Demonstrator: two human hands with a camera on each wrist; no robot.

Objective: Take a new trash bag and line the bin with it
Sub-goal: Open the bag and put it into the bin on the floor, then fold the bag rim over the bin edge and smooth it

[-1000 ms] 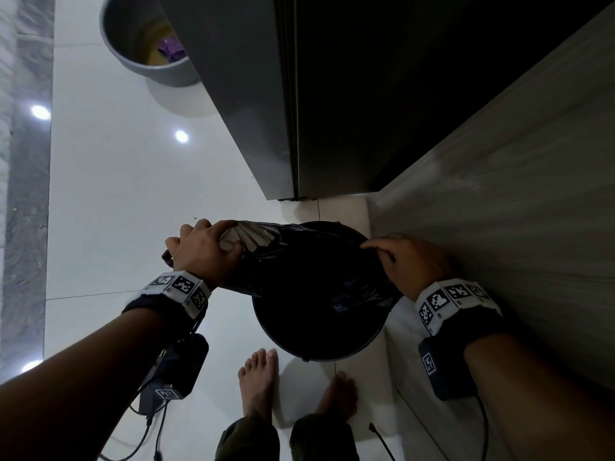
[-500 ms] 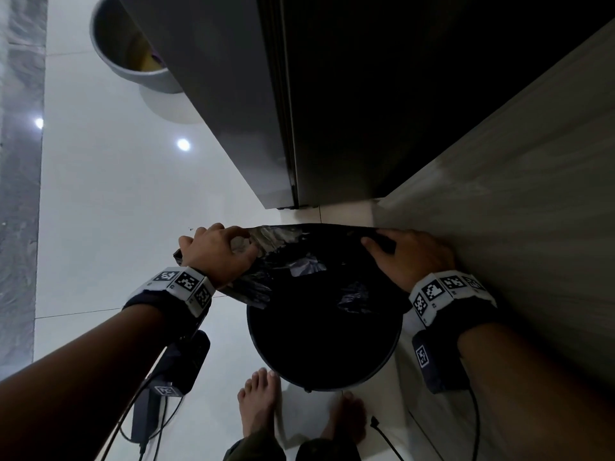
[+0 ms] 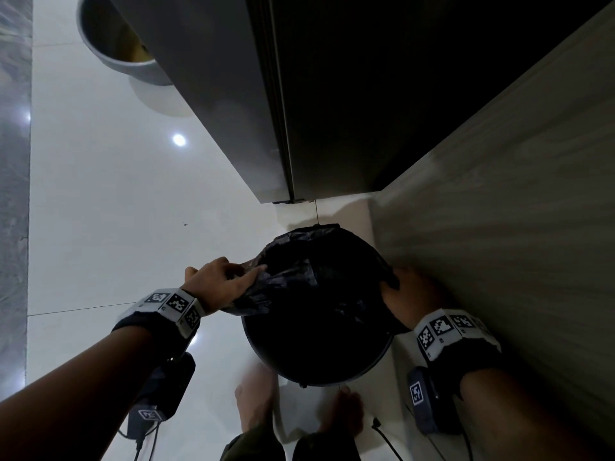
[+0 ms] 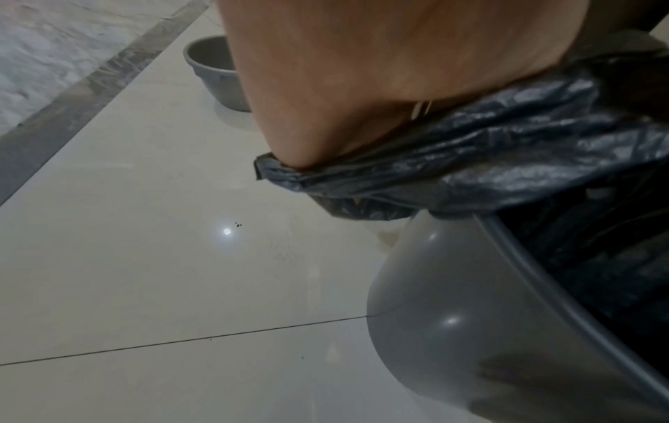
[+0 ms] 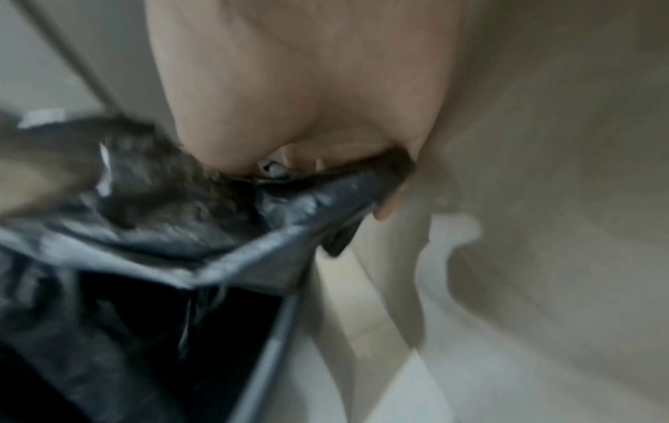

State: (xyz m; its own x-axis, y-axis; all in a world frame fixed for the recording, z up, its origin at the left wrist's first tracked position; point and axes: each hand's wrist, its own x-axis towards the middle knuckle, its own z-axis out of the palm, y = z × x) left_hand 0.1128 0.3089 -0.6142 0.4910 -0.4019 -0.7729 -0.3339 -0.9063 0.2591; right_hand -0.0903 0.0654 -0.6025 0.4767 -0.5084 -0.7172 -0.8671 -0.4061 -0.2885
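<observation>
A round grey bin (image 3: 366,371) stands on the floor by my feet, its grey wall (image 4: 452,309) close in the left wrist view. A black trash bag (image 3: 299,277) hangs into it, its mouth spread over the far rim. My left hand (image 3: 223,281) grips the bag's crumpled edge (image 4: 470,171) at the bin's left side, above the rim. My right hand (image 3: 409,294) holds the opposite edge (image 5: 308,206) at the right rim, fingers hidden under the plastic. The right wrist view is blurred.
A wood-grain panel (image 3: 499,227) rises close on the right of the bin. A dark grey cabinet (image 3: 233,94) stands behind it. A second grey bucket (image 3: 113,44) sits far left on the glossy white floor (image 3: 116,211). My bare feet (image 3: 256,407) stand just before the bin.
The bag's mouth has been pulled wider and lower over the bin. My right hand slid down to the right rim; my left hand lowered its edge toward the left rim.
</observation>
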